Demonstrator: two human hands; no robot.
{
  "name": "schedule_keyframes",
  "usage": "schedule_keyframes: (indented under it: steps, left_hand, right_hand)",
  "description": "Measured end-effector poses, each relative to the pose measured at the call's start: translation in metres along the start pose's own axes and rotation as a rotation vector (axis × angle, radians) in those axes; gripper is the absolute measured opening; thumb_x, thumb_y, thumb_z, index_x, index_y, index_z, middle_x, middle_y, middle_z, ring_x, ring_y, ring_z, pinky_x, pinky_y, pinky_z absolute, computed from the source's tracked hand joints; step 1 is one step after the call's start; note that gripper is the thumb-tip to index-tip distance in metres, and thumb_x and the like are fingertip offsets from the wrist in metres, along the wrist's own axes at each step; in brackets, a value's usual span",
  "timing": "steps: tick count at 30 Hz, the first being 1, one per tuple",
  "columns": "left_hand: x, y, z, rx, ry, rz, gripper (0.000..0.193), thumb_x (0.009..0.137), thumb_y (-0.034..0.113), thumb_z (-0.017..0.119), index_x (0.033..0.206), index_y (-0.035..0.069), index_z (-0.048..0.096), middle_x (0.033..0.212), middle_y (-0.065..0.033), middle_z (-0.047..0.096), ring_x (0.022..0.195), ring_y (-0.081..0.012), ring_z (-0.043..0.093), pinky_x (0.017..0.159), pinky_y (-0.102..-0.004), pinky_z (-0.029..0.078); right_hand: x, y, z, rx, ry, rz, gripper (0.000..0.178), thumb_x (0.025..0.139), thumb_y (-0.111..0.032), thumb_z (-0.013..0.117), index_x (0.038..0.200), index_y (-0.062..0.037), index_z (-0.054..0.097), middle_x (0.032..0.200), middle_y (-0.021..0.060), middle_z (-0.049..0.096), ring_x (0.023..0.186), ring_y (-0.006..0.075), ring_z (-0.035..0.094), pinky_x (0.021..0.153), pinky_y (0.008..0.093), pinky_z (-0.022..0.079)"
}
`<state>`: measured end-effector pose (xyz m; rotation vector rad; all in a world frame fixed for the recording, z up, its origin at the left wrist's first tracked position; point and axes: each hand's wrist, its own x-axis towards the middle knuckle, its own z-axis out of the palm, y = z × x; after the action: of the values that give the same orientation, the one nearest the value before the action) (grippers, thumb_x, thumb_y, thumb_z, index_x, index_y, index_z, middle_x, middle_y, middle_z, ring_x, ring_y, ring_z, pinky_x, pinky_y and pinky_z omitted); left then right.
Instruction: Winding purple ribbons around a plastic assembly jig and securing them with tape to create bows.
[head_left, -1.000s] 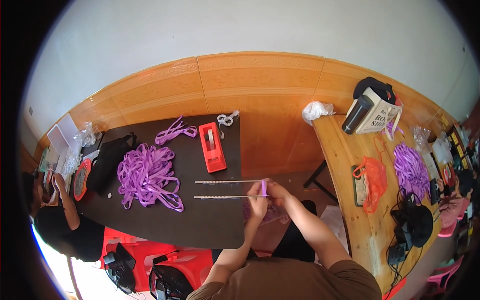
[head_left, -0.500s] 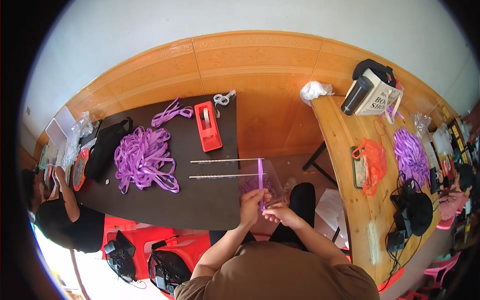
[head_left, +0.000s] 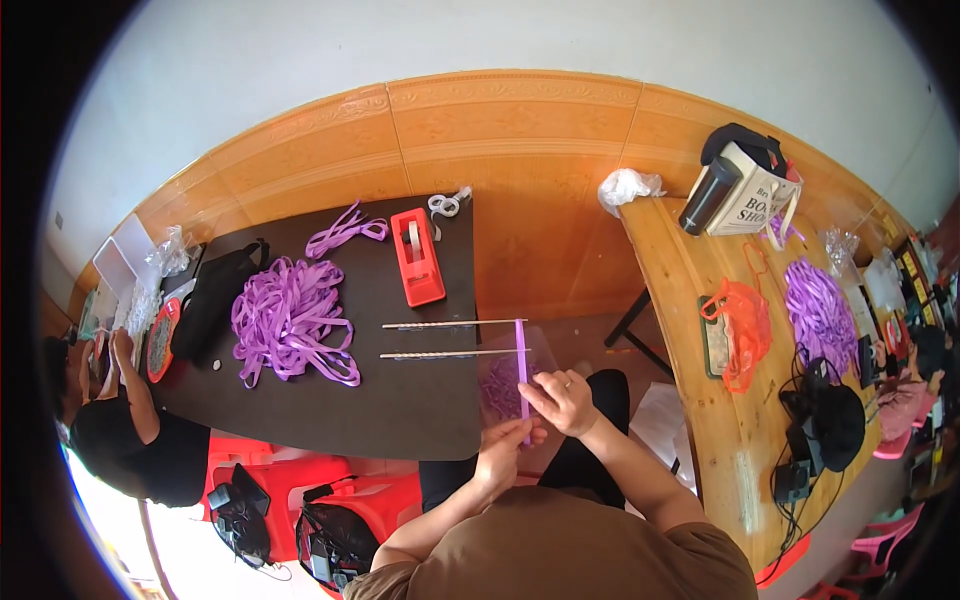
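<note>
A flat purple ribbon [head_left: 520, 350] runs down from the ends of two thin metal rods [head_left: 450, 352], which jut out past the right edge of the dark table. My left hand [head_left: 505, 450] is closed on the ribbon's lower part, close to my body. Higher up and to the right, my right hand [head_left: 566, 402] has its fingertips on the same ribbon, seemingly pinching it. Below the rods is a clear bin [head_left: 545, 350] with purple ribbon inside, partly hidden by my hands.
On the dark table [head_left: 400, 410] lie a big heap of purple ribbon [head_left: 290, 320], a smaller bundle [head_left: 345, 232], a red tape dispenser [head_left: 417, 270] and scissors [head_left: 444, 205]. A wooden table [head_left: 715, 430] stands at right. Another person [head_left: 140, 440] sits at far left.
My left hand has moved down along the ribbon, toward my body. My right hand has gone up from the ribbon's lower end and now sits above the left.
</note>
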<state>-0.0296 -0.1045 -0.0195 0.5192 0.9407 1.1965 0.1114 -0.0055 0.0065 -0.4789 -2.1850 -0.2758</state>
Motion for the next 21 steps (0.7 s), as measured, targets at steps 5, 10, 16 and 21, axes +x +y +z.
schedule_keyframes:
  steps: [5,10,16,21]
  left_hand:
    - [-0.016,0.001,0.006,0.061,-0.037,0.058,0.023,0.092,0.012,0.049,0.102,-0.004,0.063,0.085,-0.0088,0.066,0.075,-0.0096,0.057,0.068,-0.0224,0.046]
    - [-0.028,0.012,0.014,0.071,-0.037,0.05,0.022,0.093,0.015,0.051,0.102,0.002,0.065,0.082,-0.0042,0.066,0.068,-0.0046,0.056,0.051,-0.018,0.046]
    - [-0.031,0.025,0.019,0.122,-0.067,0.127,0.022,0.093,0.017,0.052,0.102,0.003,0.065,0.08,-0.003,0.066,0.063,-0.004,0.055,0.051,-0.0172,0.046]
    - [-0.03,0.037,0.025,0.037,-0.171,0.299,0.024,0.093,0.014,0.05,0.102,-0.004,0.063,0.082,-0.0095,0.066,0.075,-0.0116,0.06,0.075,-0.0246,0.046]
  right_hand:
    - [0.003,0.001,0.006,-0.041,0.002,-0.143,0.026,0.068,-0.009,0.067,0.092,0.0006,0.065,0.085,0.0072,0.053,0.056,0.0141,0.048,0.046,0.0273,0.034]
    - [0.015,-0.003,0.002,-0.067,0.043,-0.142,0.029,0.067,-0.009,0.072,0.092,0.0017,0.065,0.083,0.0062,0.052,0.055,0.0134,0.048,0.045,0.0251,0.034]
    - [0.03,-0.004,-0.004,-0.032,0.08,-0.061,0.037,0.062,-0.011,0.076,0.097,-0.0029,0.064,0.079,0.0033,0.053,0.055,0.0133,0.05,0.045,0.026,0.035]
    - [0.068,0.008,-0.008,0.23,0.148,0.165,0.024,0.064,0.001,0.071,0.087,-0.0034,0.066,0.071,0.0054,0.054,0.058,0.0183,0.054,0.047,0.0285,0.041]
